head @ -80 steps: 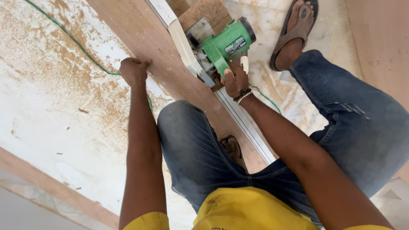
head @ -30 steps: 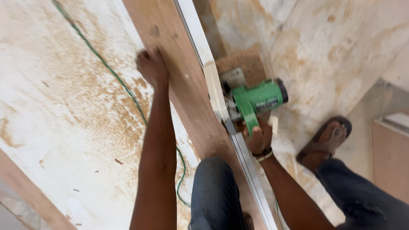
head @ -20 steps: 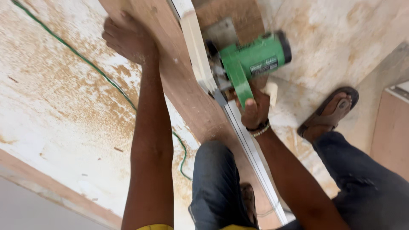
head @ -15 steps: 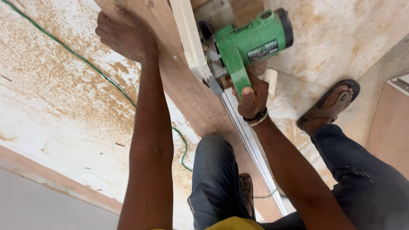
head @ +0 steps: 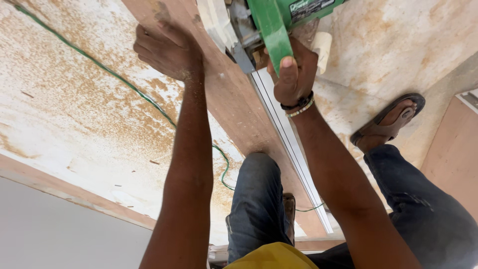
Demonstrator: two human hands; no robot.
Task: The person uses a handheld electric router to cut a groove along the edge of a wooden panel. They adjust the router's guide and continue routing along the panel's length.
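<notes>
My right hand (head: 294,74) is clamped around the green handle of the circular saw (head: 279,25), which sits at the top edge of view at about 12 o'clock, its base tight against the white guide rail (head: 291,144) that runs down the brown plywood board (head: 239,114) toward 6 o'clock. My left hand (head: 167,50), fingers together and pressed flat, holds nothing; it bears on the board's left side at roughly 10 o'clock from the saw, just beside the rail. I crouch over the work with one knee on the board and a sandalled foot (head: 388,122) out at 3 o'clock. Sawdust coats the floor sheet (head: 74,114) to my left, where the green power cord (head: 124,84) trails, so I judge a good length of the cut is behind the saw. How much board is left ahead I cannot tell, since it runs out of frame beyond the saw.
</notes>
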